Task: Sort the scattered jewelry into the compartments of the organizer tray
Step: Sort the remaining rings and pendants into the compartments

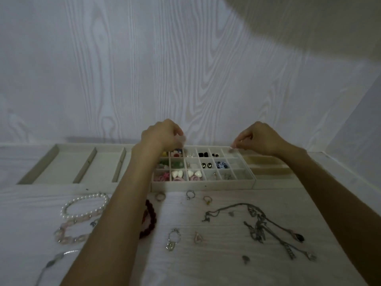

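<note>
The white organizer tray (203,184) with small compartments lies at the table's far edge; many cells hold earrings and beads. My left hand (165,134) hovers over its far left cells with fingers curled; whether it holds anything is hidden. Over the empty far right corner cell, my right hand (260,138) pinches thumb and forefinger together on what looks like a tiny pale piece. Loose on the table in front are three rings (190,194), a pearl bracelet (86,205), a pink bracelet (70,234), a red bead bracelet (149,220) and tangled necklaces (257,223).
A tray with long compartments (61,168) lies left of the organizer, and a beige tray (266,168) lies right of it. A silver charm piece (173,238), a small pendant (198,237) and a silver chain (51,263) lie nearer me. A wall stands right behind the trays.
</note>
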### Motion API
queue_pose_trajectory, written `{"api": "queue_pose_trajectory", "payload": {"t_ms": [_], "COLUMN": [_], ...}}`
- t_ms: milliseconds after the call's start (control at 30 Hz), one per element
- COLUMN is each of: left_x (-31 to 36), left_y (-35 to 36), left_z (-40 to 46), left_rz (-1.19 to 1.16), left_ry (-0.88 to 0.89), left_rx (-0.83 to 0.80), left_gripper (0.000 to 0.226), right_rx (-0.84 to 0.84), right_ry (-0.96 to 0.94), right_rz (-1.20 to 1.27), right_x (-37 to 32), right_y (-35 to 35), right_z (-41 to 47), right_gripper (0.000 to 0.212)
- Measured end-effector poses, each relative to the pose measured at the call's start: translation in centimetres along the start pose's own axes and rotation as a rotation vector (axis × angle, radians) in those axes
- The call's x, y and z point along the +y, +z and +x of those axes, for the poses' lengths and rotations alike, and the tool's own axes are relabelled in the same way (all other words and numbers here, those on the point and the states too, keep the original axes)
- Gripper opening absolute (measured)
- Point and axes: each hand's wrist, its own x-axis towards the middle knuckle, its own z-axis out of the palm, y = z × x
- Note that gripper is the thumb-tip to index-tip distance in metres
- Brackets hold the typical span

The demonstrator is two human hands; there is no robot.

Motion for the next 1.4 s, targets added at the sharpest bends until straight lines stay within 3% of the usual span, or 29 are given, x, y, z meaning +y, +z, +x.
{"api": "queue_pose_trajectory", "payload": {"t_ms": [133,300,1000,1233,1400], "left_x": [-1.5,-3.3,-4.6,-4.9,-4.4], "left_y": [0.2,0.3,0.4,0.4,0.1], "left_z": [0.2,0.9,1.6,1.8,1.7], "left_rz": [0.022,0.016,-0.016,-0.004,0.027], "left_ry": [-0.064,-0.139,-0.173,-0.165,-0.148], "left_rx": [-0.012,-0.091,-0.078,-0.090,-0.128], "left_gripper": [0.042,0.051,0.047,0.049,0.046], "right_rx": [-0.153,-0.210,-0.173,-0.183,0.009], "right_ry": [-0.026,-0.053,0.022,0.039,-0.045], "right_rz": [-0.263,-0.340,-0.437,-0.356,-0.052], "right_x": [0.2,0.0,0.7,0.1,-3.7], "right_y": [0.0,1.0,3.3,1.9,0.9], "right_z": [1.7,2.4,3.6,3.0,-1.9], "right_gripper": [0.011,0.011,0.011,0.019,0.018]}}
